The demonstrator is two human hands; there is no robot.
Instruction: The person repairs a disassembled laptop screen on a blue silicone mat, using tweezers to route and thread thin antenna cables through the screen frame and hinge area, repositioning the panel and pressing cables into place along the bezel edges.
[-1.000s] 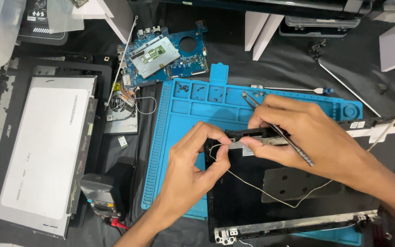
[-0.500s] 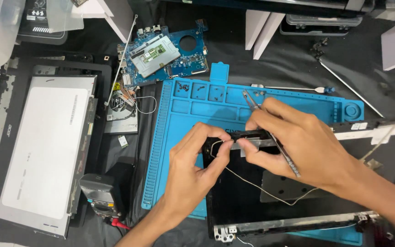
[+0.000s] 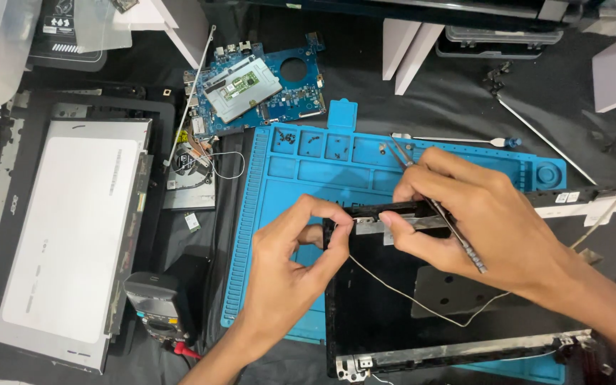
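- Black lid panel (image 3: 393, 314) lies on blue mat (image 3: 308, 171), top edge under both hands.
- Left hand (image 3: 286, 264) pinches panel's top-left corner.
- Right hand (image 3: 472, 221) grips tweezers (image 3: 436, 207) and presses the top edge.
- Thin wire (image 3: 408, 296) crosses the panel.

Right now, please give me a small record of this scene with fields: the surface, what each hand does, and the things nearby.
Surface: blue repair mat on a dark table
Left hand: pinches the corner of a black laptop lid frame
Right hand: grips the frame's top edge, with tweezers held along the fingers
Cable: thin white wire across the frame
Nearby: blue circuit board, screen panel, multimeter
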